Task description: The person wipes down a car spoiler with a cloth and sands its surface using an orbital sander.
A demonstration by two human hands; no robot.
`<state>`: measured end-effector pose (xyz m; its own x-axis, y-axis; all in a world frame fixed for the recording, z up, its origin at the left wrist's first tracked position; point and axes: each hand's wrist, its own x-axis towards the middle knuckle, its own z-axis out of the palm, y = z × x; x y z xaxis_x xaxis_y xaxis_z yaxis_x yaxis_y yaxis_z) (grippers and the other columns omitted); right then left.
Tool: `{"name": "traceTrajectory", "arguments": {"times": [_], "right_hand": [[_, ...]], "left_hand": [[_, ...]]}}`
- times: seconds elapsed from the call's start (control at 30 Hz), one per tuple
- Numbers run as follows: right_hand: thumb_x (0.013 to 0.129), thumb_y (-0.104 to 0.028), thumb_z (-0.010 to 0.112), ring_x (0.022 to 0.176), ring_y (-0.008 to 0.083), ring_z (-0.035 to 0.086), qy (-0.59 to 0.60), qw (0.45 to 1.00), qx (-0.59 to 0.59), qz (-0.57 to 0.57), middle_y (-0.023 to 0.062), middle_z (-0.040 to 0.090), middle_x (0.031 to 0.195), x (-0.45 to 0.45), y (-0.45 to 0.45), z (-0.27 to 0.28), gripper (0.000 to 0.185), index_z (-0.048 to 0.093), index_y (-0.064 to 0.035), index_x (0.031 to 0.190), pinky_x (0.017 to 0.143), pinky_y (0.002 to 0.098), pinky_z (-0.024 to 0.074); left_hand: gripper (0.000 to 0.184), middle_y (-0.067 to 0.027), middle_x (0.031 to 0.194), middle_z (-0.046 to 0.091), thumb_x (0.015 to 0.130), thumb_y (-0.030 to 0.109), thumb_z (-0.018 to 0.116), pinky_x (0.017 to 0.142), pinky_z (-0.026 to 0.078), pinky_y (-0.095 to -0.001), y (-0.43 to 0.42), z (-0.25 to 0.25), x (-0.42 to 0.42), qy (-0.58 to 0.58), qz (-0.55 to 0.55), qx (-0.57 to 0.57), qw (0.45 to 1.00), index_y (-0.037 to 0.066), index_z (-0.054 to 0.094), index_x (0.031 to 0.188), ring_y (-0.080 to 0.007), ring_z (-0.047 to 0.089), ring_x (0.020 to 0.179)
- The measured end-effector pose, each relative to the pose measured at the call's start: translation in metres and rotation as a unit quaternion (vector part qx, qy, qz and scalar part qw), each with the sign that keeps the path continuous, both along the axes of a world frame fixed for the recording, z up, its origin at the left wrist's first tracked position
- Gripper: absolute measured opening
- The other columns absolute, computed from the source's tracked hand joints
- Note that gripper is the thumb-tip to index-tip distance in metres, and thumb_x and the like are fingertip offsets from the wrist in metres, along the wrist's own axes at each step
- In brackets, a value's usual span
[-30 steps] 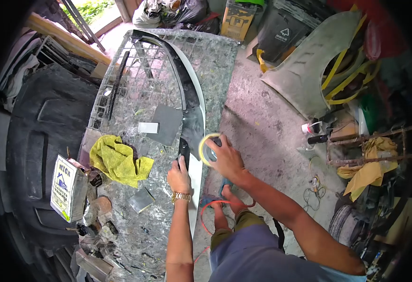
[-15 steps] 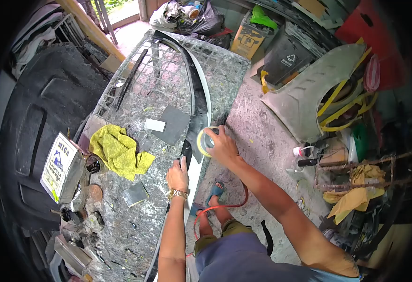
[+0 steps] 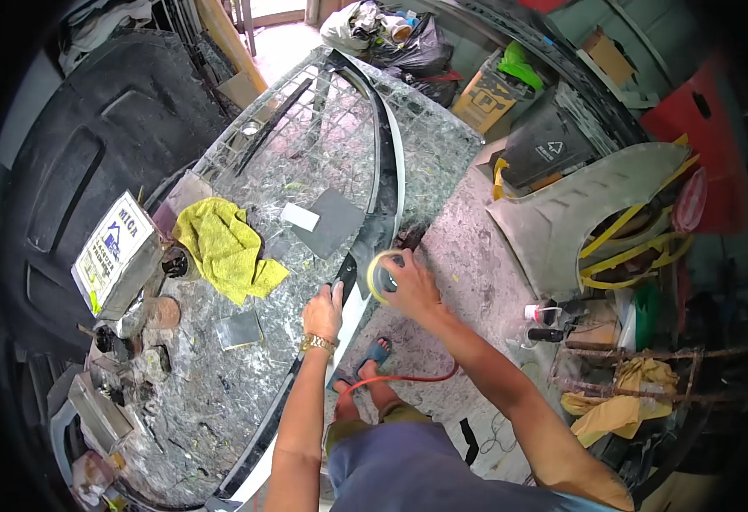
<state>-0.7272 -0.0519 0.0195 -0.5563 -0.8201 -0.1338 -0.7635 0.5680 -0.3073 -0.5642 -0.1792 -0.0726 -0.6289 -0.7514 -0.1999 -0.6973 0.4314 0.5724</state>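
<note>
A long curved black-and-white panel (image 3: 385,162), which looks like a car body trim piece, lies along the worktable's right side. My left hand (image 3: 323,314), with a gold watch on the wrist, is closed at the panel's near stretch, fingers pressed on its black inner edge. Just right of it, my right hand (image 3: 411,286) grips a roll of yellow masking tape (image 3: 372,277) upright against the panel's outer side. I cannot tell whether a strip of tape runs between the hands. Beyond them, a dark grey sheet (image 3: 331,224) lies beside the panel with a white block (image 3: 300,217) on it.
The worn worktable (image 3: 212,401) bears a yellow cloth (image 3: 220,243), a thinner can (image 3: 118,256) and a small grey sandpaper-like sheet (image 3: 240,330). A red hose (image 3: 400,377) crosses by my feet. A grey car fender (image 3: 592,218) stands at the right, a black hood (image 3: 92,188) at the left.
The view has shifted, so the table's far end sits further right and more of its near end shows. Both hands stay at the panel, and the tape roll remains in my right hand.
</note>
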Motion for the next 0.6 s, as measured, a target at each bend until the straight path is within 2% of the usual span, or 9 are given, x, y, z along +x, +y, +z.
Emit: {"name": "traceTrajectory", "arguments": {"times": [0.13, 0.3, 0.4, 0.53, 0.6], "right_hand": [[0.076, -0.023, 0.084, 0.104, 0.0417, 0.067, -0.021, 0.999, 0.034, 0.003, 0.0171, 0.053, 0.123, -0.007, 0.0, 0.005, 0.062, 0.061, -0.0221, 0.134, 0.087, 0.0483, 0.059], [0.073, -0.021, 0.086, 0.097, 0.0386, 0.07, 0.07, 0.991, -0.092, 0.068, 0.0173, 0.054, 0.12, -0.038, -0.009, -0.029, 0.065, 0.062, -0.0225, 0.133, 0.082, 0.045, 0.0585], [0.071, -0.02, 0.087, 0.095, 0.0369, 0.07, 0.092, 0.993, -0.053, 0.059, 0.017, 0.055, 0.12, -0.036, -0.015, -0.024, 0.066, 0.063, -0.0218, 0.132, 0.081, 0.043, 0.058], [0.074, -0.019, 0.086, 0.098, 0.0379, 0.07, 0.083, 0.992, -0.069, 0.07, 0.0178, 0.054, 0.122, -0.016, -0.01, -0.014, 0.064, 0.062, -0.0235, 0.133, 0.084, 0.0447, 0.0584], [0.076, -0.019, 0.084, 0.101, 0.0401, 0.068, 0.023, 0.999, -0.018, 0.027, 0.0179, 0.054, 0.124, 0.0, 0.001, -0.004, 0.061, 0.061, -0.0253, 0.132, 0.087, 0.0475, 0.0586]], "left_hand": [[0.053, -0.029, 0.079, 0.07, 0.107, 0.052, 0.046, 0.071, 0.055, -0.0583, 0.0, -0.001, -0.002, -0.013, 0.005, -0.011, 1.0, 0.004, 0.063, 0.092, -0.0492, 0.069, 0.077], [0.054, -0.0292, 0.08, 0.07, 0.106, 0.053, 0.046, 0.072, 0.055, -0.0589, 0.0, -0.004, -0.002, -0.024, 0.006, -0.014, 1.0, 0.004, 0.064, 0.093, -0.0497, 0.069, 0.079], [0.053, -0.029, 0.08, 0.07, 0.106, 0.053, 0.046, 0.073, 0.054, -0.0593, 0.0, -0.006, -0.001, -0.025, 0.009, -0.017, 1.0, 0.005, 0.064, 0.093, -0.0501, 0.069, 0.079], [0.054, -0.0293, 0.08, 0.07, 0.106, 0.053, 0.046, 0.073, 0.055, -0.0592, 0.001, -0.005, -0.001, -0.027, 0.008, -0.014, 1.0, 0.004, 0.064, 0.093, -0.0501, 0.069, 0.079], [0.054, -0.0295, 0.08, 0.07, 0.106, 0.053, 0.046, 0.073, 0.055, -0.0591, -0.001, -0.003, -0.002, -0.029, 0.004, -0.013, 0.999, 0.004, 0.064, 0.093, -0.0502, 0.069, 0.078]]}}
